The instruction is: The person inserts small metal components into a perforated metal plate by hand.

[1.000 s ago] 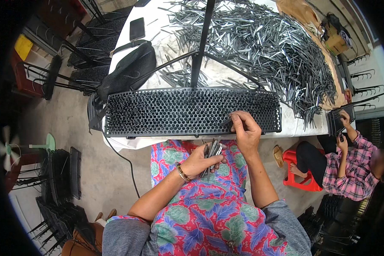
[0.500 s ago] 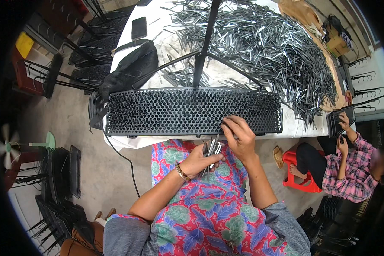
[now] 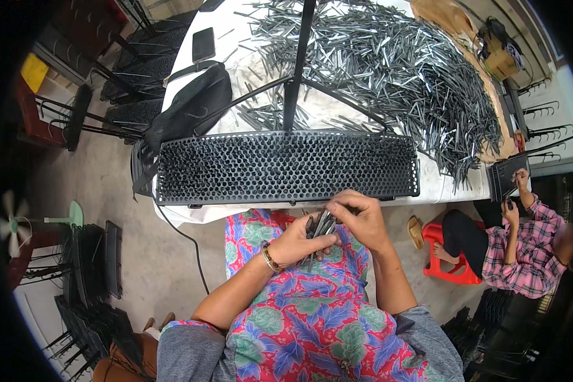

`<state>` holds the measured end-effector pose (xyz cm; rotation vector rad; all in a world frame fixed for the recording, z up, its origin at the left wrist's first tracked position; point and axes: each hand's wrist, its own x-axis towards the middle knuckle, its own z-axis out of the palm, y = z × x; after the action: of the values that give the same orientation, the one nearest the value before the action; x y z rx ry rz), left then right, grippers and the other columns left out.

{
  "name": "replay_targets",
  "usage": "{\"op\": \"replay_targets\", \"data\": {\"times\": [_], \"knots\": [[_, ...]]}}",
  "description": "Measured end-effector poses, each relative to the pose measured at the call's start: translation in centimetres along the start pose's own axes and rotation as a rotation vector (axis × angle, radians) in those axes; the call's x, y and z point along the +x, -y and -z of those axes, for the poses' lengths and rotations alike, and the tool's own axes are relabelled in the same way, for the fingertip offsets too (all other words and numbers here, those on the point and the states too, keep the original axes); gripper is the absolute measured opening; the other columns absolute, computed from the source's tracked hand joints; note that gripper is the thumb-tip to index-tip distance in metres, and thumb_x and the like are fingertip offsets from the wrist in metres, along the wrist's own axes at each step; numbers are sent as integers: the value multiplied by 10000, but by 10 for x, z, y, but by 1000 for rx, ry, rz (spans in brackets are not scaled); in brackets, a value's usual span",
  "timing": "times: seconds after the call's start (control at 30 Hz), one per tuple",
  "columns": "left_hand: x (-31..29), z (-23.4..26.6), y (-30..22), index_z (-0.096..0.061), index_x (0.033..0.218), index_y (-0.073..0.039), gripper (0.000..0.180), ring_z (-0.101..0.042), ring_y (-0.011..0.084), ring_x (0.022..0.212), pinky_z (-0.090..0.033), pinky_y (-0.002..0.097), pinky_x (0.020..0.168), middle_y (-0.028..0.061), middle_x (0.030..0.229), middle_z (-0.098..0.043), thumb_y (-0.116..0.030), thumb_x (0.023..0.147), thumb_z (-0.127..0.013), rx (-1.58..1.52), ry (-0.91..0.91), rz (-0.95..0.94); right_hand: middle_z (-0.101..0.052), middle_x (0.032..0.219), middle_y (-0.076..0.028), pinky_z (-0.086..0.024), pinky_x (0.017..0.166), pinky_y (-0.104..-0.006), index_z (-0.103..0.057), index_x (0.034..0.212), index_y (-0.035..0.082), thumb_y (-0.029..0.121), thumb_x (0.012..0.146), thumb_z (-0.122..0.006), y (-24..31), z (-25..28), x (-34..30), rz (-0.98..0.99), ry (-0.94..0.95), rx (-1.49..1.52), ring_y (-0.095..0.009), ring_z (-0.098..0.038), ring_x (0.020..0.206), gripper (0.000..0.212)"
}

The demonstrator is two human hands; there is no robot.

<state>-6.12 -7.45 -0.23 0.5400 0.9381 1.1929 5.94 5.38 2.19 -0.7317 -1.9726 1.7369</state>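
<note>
So the biggest thing in front of you is the table (image 3: 442, 193), covered in white. A huge pile (image 3: 388, 57) of thin dark strips takes up most of its far and right side, with loose ones straying toward the middle.

Over to your right, a co-worker (image 3: 522, 254) in a pink plaid shirt sits on a red stool (image 3: 452, 270) with both hands up near the table's corner. You've got a floral apron (image 3: 305, 318) on, red with blue leaves and green blooms.

Your panel (image 3: 286, 169), a long black one full of round holes, runs along the table's near edge right in front of you. A black post (image 3: 293, 95) goes up from behind its middle, with a brace slanting down on each side. A black mesh bag (image 3: 200, 99) is just beside the panel's left end.

Now your hands, both just on your side of the panel. Your left hand (image 3: 294, 242) is curled round a bundle (image 3: 323, 226) of those strips, thumb across it, ends sticking out above and below. Your right hand (image 3: 366, 219) is up against the top of that bundle, thumb and index nearly together, other fingers bent. Can't tell if there's a strip between the tips, since your own fingers hide it.

Small stuff: a dark phone (image 3: 203, 44) lies flat on the table beyond the bag, and there's a beaded bracelet (image 3: 270, 256) on your left wrist.
</note>
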Motion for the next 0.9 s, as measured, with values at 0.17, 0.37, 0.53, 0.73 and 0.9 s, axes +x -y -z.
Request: {"op": "replay_targets", "data": {"times": [0.17,0.37,0.53,0.73,0.9], "knots": [[2,-1,0,-484,1187,-41,338,-559,68,662,-470,205,524,53,877,-636,-140,886,-600,-110,-34,70,-620,812,-36,-412,590,-211,-663,867,-48,88,839,-648,7,14,7,-142,-231,58,-77,-535,692,140],[3,-3,3,-489,1185,-36,352,-551,70,659,-461,202,517,65,874,-635,-144,876,-620,-167,-64,84,-647,822,-77,-457,604,-236,-665,909,-32,57,824,-647,-3,12,23,269,-429,-327,-126,-596,698,125],[4,1,13,-492,1186,-33,350,-550,74,665,-458,207,524,67,877,-634,-136,876,-620,-119,-66,71,-640,863,-128,-489,653,-302,-664,946,-2,35,769,-670,-18,7,24,505,-362,-578,-239,-622,734,181],[1,-2,6,-487,1199,-36,352,-563,82,701,-473,220,555,72,893,-634,-134,885,-610,-199,-71,78,-593,876,-105,-461,616,-339,-659,973,27,74,763,-677,-15,4,23,534,-334,-811,-242,-588,709,216],[-2,-3,4,-490,1180,-35,321,-578,92,713,-488,232,573,77,900,-634,-139,895,-596,-144,-80,39,-583,872,-108,-463,614,-334,-661,978,28,77,768,-671,-16,3,22,532,-257,-820,-255,-582,707,216]]}}
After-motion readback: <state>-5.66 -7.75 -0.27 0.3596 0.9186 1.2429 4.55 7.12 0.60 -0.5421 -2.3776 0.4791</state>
